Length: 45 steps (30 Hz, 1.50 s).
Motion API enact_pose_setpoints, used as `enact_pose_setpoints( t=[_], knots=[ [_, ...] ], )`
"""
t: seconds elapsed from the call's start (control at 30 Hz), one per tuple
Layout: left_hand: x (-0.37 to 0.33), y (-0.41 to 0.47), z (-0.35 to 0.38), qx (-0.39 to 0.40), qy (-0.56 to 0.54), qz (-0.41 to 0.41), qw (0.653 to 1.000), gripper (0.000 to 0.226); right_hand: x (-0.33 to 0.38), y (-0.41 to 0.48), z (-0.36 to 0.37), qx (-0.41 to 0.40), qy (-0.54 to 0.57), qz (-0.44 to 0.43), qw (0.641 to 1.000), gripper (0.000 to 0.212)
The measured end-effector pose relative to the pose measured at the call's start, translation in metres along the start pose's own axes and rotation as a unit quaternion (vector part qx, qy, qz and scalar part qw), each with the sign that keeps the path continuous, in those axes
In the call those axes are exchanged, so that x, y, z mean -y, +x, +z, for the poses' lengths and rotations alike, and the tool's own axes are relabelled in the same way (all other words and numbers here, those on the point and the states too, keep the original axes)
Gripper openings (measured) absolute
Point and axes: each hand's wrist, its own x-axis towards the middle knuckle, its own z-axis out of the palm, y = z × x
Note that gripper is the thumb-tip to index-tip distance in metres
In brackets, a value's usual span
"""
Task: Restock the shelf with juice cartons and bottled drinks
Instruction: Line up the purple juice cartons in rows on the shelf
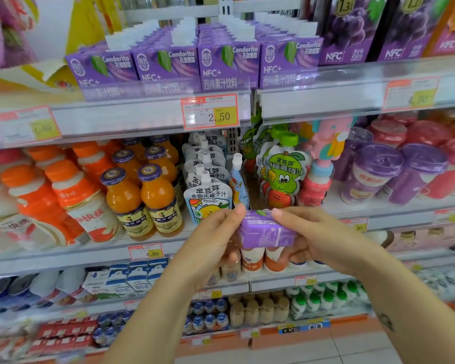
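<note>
A small purple juice carton (267, 231) is held sideways in front of the middle shelf, between both of my hands. My left hand (216, 240) grips its left end with the thumb on top. My right hand (318, 237) grips its right end, fingers curled under it. On the upper shelf (153, 114) stand several rows of matching purple juice cartons (195, 64), filling the space above the 2.50 price tag (210, 111).
Orange juice bottles (142, 195), white drink pouches (208, 190) and green pouches (281, 174) crowd the middle shelf behind my hands. Tall purple cartons (350, 30) stand at the upper right. Purple and pink cups (394, 169) sit to the right. Lower shelves hold milk cartons and small bottles.
</note>
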Motion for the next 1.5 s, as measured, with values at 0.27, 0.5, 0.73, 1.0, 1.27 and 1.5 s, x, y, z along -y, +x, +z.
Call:
enact_pose_setpoints(
  t=[0.27, 0.5, 0.73, 1.0, 1.27, 1.5],
  knots=[
    [-0.001, -0.006, 0.006, -0.011, -0.021, 0.046, 0.999, 0.022, -0.027, 0.000, 0.012, 0.064, 0.274, 0.111, 0.953, 0.041],
    [0.001, -0.011, 0.004, -0.006, -0.073, 0.016, 0.997, 0.019, -0.029, 0.001, 0.014, 0.040, 0.285, 0.091, 0.953, 0.038],
    [0.000, -0.015, 0.000, 0.028, -0.151, -0.040, 0.987, 0.031, -0.014, -0.003, 0.005, -0.101, 0.019, -0.128, 0.986, 0.048],
    [-0.002, -0.008, 0.005, 0.012, -0.235, -0.052, 0.970, 0.028, -0.008, -0.009, 0.014, -0.073, -0.036, -0.201, 0.976, 0.044],
    [0.002, -0.010, 0.003, -0.007, -0.179, 0.083, 0.980, 0.039, -0.008, -0.004, 0.013, -0.045, 0.129, -0.106, 0.985, 0.035],
    [0.009, -0.014, -0.013, 0.042, -0.172, 0.063, 0.982, 0.050, -0.001, -0.015, 0.012, -0.051, -0.067, -0.222, 0.971, 0.040]
  ],
)
